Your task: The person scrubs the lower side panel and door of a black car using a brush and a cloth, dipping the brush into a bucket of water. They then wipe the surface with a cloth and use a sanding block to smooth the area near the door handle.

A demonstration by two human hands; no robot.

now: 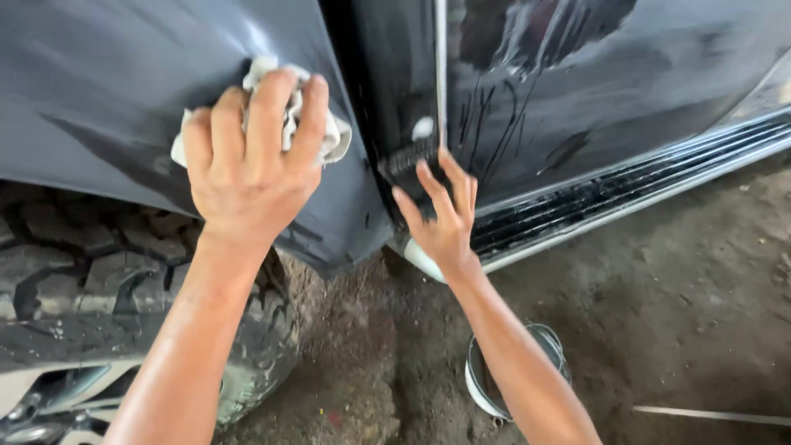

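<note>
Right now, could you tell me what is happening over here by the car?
A person is working on a dark car body. The left hand presses a crumpled white cloth flat against the fender panel above the knobby tyre. The right hand, fingers spread, rests on the lower door edge, where wet streaks run down the door. A small bucket stands on the dirt floor below.

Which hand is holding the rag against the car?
The left hand. It presses a crumpled white rag on the dark fender above the tyre. The right hand is bare, fingers spread on the door edge.
</note>
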